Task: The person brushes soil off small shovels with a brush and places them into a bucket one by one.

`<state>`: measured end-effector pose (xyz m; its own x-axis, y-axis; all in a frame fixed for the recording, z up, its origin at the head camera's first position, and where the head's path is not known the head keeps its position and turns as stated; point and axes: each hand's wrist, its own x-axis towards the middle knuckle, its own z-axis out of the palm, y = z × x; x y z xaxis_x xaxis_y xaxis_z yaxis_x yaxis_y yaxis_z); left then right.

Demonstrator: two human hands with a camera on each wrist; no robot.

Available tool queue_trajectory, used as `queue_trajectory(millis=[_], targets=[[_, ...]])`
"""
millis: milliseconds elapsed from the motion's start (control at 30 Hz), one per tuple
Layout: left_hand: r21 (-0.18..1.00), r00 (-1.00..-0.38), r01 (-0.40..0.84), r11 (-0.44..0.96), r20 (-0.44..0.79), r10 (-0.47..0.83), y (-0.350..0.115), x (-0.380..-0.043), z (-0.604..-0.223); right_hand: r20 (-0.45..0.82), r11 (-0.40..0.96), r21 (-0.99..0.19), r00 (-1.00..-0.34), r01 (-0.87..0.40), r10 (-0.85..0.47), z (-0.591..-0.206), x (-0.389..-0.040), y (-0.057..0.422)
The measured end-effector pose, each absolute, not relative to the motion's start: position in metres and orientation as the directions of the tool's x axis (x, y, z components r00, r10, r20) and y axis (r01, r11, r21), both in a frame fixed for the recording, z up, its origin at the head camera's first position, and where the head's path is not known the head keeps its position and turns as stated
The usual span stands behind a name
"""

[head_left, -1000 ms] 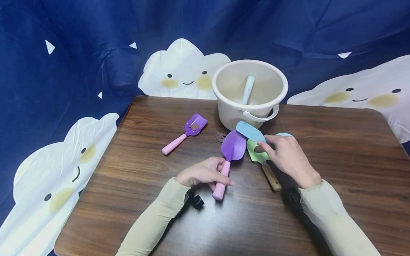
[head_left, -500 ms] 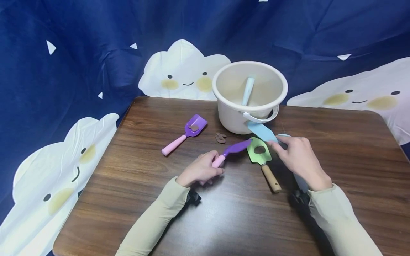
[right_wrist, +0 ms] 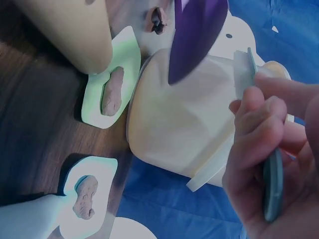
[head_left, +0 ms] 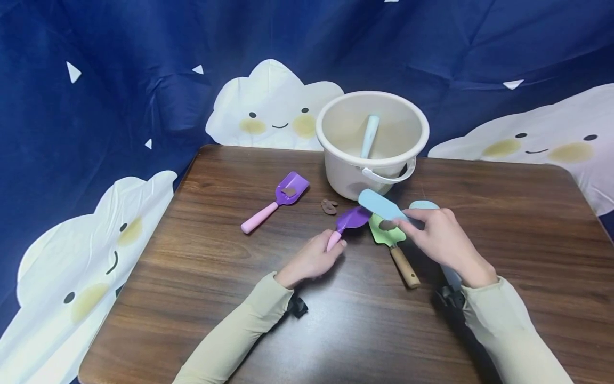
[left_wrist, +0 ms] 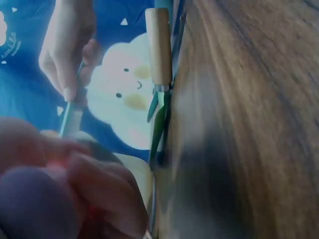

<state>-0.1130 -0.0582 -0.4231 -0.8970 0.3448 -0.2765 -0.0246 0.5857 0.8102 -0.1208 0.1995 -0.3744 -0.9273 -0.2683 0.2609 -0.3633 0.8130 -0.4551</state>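
My left hand (head_left: 314,258) grips the pink handle of a purple trowel (head_left: 352,217), whose tilted blade reaches toward the bucket's base. My right hand (head_left: 443,237) pinches a flat light-blue spatula (head_left: 376,202), pointing left above the green trowel (head_left: 378,236). That trowel lies on the table with its wooden handle toward me and a brown clay-like lump (right_wrist: 113,92) on its blade. Partly hidden under my right hand is a light-blue trowel (head_left: 424,204); the right wrist view shows another brown lump (right_wrist: 86,196) on it. The spatula tip overlaps the purple blade in the head view.
A white bucket (head_left: 342,172) stands at the table's back edge with a light-blue handle (head_left: 370,136) sticking up inside. Left of it lies a purple scoop (head_left: 293,185) with a brown piece on it. A brown crumbly piece (head_left: 329,207) rests on the wooden table (head_left: 216,320).
My left hand has turned the purple trowel, its blade going from facing up to edge-on and then tilted. My right hand has shifted right, and the spatula has dipped and come back up.
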Motion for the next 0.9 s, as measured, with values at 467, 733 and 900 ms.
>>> queue_trajectory(millis=[467, 733, 900], targets=[[0.909, -0.7, -0.399, 0.117, -0.385, 0.602, -0.054, -0.113, -0.424, 0.197, 0.784, -0.488, -0.924, -0.383, -0.329, -0.371, -0.121, 0.192], [0.899, -0.656, -0.434, 0.065, -0.365, 0.661, -0.054, -0.112, -0.426, 0.2, 0.711, -0.491, -0.859, -0.504, -0.471, -0.368, -0.116, 0.182], [0.911, -0.69, -0.401, 0.092, -0.367, 0.624, -0.054, -0.11, -0.427, 0.209, 0.669, -0.466, -0.807, -0.579, -0.553, -0.367, -0.114, 0.176]])
